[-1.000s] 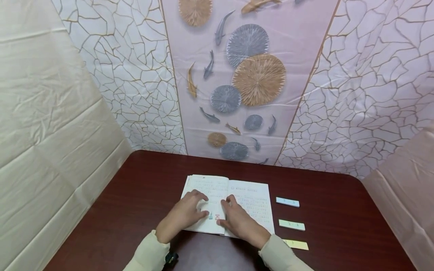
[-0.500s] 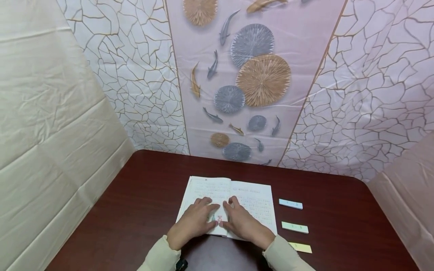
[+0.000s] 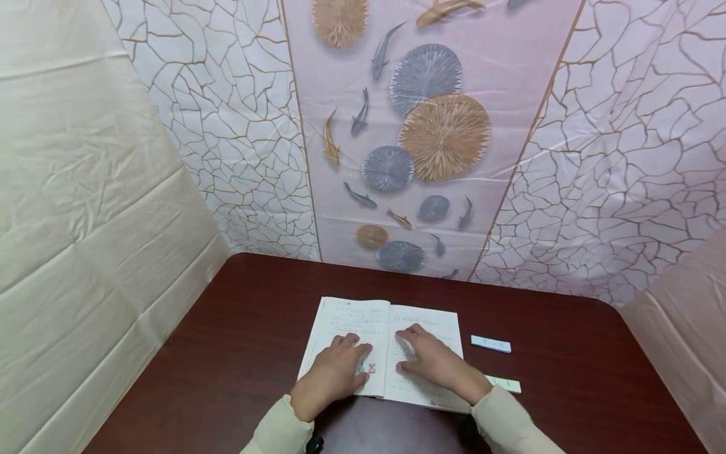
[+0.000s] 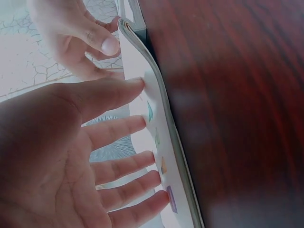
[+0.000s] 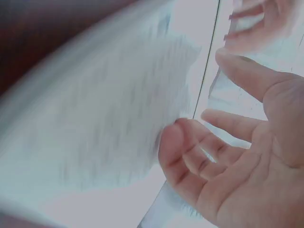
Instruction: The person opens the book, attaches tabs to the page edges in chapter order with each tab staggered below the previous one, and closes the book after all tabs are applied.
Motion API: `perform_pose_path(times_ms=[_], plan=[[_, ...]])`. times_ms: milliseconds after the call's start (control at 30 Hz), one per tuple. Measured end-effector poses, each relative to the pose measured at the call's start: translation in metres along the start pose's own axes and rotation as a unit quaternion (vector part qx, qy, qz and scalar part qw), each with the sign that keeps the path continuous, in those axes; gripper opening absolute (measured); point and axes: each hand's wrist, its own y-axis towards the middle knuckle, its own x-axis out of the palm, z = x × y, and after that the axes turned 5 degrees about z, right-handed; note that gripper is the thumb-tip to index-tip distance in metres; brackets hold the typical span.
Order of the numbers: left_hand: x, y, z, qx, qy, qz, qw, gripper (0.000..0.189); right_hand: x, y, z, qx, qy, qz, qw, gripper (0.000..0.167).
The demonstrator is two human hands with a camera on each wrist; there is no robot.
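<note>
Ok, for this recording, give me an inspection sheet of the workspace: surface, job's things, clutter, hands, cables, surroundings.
Surface: dark red-brown wood-grained table
Job's things: white paper book with printed pages, lying open
Clutter: light-blue rectangular strip; pale-green rectangular strip, partly hidden
Left hand: touches left page
Right hand: over right page, holding nothing; contact unclear
Cables: nothing seen
Surroundings: cream fabric at left; white crackle-patterned backdrop with pink fish-printed panel

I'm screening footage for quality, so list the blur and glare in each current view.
Head: mostly clear, with a pale sheen on the near side of the table; left wrist: bright glare washes out part of the backdrop at left; right wrist: the page is smeared, its print unreadable, and the left hand at top right looks soft and pale.
</note>
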Motion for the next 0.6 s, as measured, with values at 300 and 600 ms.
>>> perform_pose_path(times_ms=[300, 600], plan=[[-0.001, 0.004, 0.002, -0.016, -0.008, -0.018, 0.9997, 0.044, -0.039, 0.009, 0.034, 0.063, -0.07, -0.01, 0.9955, 0.076], [-0.002, 0.005, 0.003, -0.015, -0.006, -0.015, 0.9998, 0.039, -0.055, 0.015, 0.062, 0.08, -0.11, -0.005, 0.9907, 0.091]])
